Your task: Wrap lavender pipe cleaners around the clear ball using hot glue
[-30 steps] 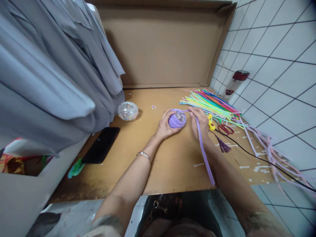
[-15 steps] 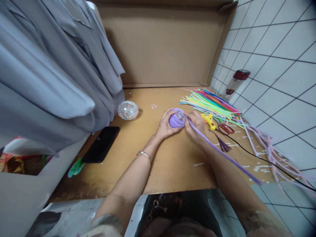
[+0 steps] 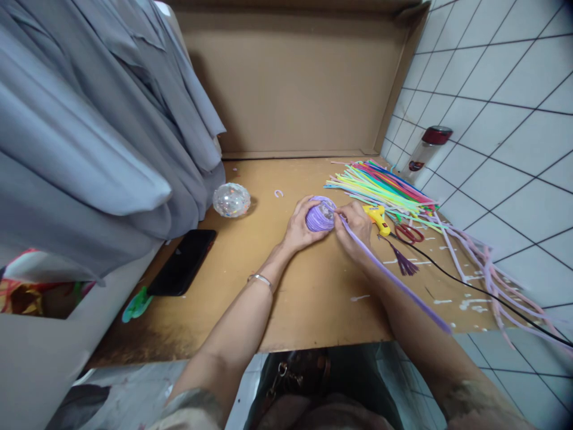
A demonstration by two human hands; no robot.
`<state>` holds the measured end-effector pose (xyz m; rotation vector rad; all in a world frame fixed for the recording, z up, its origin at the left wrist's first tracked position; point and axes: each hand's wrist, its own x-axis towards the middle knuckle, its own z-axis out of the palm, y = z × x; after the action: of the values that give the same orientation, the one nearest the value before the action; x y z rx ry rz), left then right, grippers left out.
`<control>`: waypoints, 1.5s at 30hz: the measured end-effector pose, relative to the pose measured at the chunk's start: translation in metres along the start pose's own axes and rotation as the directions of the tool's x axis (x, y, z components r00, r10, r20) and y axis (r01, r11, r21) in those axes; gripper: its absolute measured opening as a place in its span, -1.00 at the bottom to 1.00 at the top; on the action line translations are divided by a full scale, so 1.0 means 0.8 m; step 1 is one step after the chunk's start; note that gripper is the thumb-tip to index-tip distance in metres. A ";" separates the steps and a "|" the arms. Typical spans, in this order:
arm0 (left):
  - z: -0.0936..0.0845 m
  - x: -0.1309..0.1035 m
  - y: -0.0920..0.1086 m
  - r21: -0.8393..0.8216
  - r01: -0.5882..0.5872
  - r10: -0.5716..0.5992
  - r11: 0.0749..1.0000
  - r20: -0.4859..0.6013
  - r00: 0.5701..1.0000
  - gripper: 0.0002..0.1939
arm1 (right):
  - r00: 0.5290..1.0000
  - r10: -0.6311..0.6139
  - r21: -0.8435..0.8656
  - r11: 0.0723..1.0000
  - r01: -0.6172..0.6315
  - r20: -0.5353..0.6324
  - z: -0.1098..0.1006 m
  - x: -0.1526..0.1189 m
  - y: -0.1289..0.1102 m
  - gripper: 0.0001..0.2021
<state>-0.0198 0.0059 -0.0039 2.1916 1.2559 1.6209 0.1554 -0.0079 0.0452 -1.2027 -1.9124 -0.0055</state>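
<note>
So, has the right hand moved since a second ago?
Yes, leftward: judged against the yellow glue gun, the right hand has shifted toward the purple-wrapped ball, uncovering more of the glue gun.

Landmark: the wound ball (image 3: 319, 216), between the left hand (image 3: 301, 226) and the right hand (image 3: 353, 226), over the table (image 3: 313, 304). Left of it lies a second ball (image 3: 231, 200); left and nearer, a phone (image 3: 182, 263). Behind it stands a cardboard panel (image 3: 290, 89), with a curved snippet (image 3: 279, 193) behind and left. To its right, past the right hand — a glue gun (image 3: 378, 220), then scissors (image 3: 409, 233), with a tassel (image 3: 405, 261) nearer. Behind and right lie pipe cleaners (image 3: 380, 185) — and beyond them a bottle (image 3: 425, 152).
</note>
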 end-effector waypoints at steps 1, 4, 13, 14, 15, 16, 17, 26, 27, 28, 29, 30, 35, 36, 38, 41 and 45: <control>0.000 0.000 -0.001 0.000 -0.003 0.003 1.000 -0.001 1.000 -0.18 | 0.999 -0.027 -0.005 1.000 0.027 -0.033 0.001 -0.001 0.000 -0.79; 0.000 -0.001 -0.002 0.017 0.004 -0.004 1.000 -0.013 1.000 -0.18 | 0.979 -0.120 -0.019 0.993 0.119 -0.165 0.007 -0.004 -0.002 -0.84; 0.001 -0.003 -0.009 0.005 -0.026 0.026 1.000 -0.036 0.999 -0.21 | 0.924 -0.268 -0.071 0.963 0.259 -0.273 0.018 -0.008 -0.004 -0.88; 0.001 -0.003 -0.009 0.004 -0.029 0.029 1.000 -0.037 0.999 -0.21 | 0.924 -0.270 -0.081 0.963 0.258 -0.270 0.019 -0.008 -0.004 -0.88; 0.001 -0.003 -0.009 0.006 -0.028 0.029 1.000 -0.036 0.999 -0.21 | 0.924 -0.272 -0.089 0.962 0.258 -0.268 0.019 -0.009 -0.005 -0.87; 0.001 -0.003 -0.009 0.010 -0.027 0.028 1.000 -0.036 0.999 -0.21 | 0.923 -0.274 -0.096 0.962 0.257 -0.271 0.020 -0.009 -0.005 -0.87; 0.001 -0.003 -0.009 0.013 -0.027 0.027 1.000 -0.037 0.999 -0.21 | 0.922 -0.274 -0.100 0.962 0.256 -0.274 0.021 -0.009 -0.005 -0.86; 0.000 -0.002 -0.007 0.042 -0.023 0.024 0.999 -0.021 0.999 -0.22 | 0.921 -0.275 -0.118 0.961 0.251 -0.278 0.023 -0.009 -0.005 -0.85; 0.000 -0.002 -0.007 0.042 -0.026 0.026 0.999 -0.020 0.999 -0.22 | 0.920 -0.278 -0.124 0.960 0.253 -0.277 0.023 -0.009 -0.004 -0.84; 0.000 -0.002 -0.007 0.040 -0.028 0.028 0.999 -0.020 0.999 -0.22 | 0.919 -0.283 -0.130 0.958 0.256 -0.276 0.024 -0.009 -0.004 -0.84; 0.000 -0.002 -0.007 0.039 -0.029 0.029 0.999 -0.020 0.999 -0.22 | 0.917 -0.288 -0.136 0.956 0.259 -0.276 0.024 -0.008 -0.004 -0.83; 0.000 -0.002 -0.006 0.039 -0.029 0.029 0.999 -0.018 0.999 -0.22 | 0.915 -0.294 -0.142 0.954 0.264 -0.276 0.024 -0.008 -0.004 -0.83; 0.000 -0.002 -0.005 0.054 -0.024 0.025 0.998 -0.011 1.000 -0.23 | 0.907 -0.312 -0.155 0.948 0.278 -0.282 0.023 -0.009 -0.004 -0.81; 0.000 -0.002 -0.005 0.052 -0.027 0.028 0.998 -0.011 1.000 -0.23 | 0.909 -0.310 -0.158 0.948 0.275 -0.279 0.023 -0.009 -0.005 -0.81; 0.000 -0.002 -0.005 0.048 -0.031 0.032 0.998 -0.009 0.999 -0.23 | 0.915 -0.302 -0.165 0.950 0.265 -0.269 0.023 -0.009 -0.005 -0.81; 0.000 -0.002 -0.005 0.051 -0.020 0.021 0.999 -0.007 1.000 -0.24 | 0.917 -0.303 -0.180 0.948 0.262 -0.258 0.024 -0.010 -0.005 -0.80; 0.000 -0.002 -0.004 0.057 -0.014 0.014 0.998 -0.006 1.000 -0.24 | 0.909 -0.328 -0.201 0.938 0.282 -0.256 0.026 -0.010 -0.003 -0.79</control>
<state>-0.0219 0.0066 -0.0068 2.2346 1.3067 1.6185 0.1411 -0.0064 0.0280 -0.9307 -1.8454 -0.4861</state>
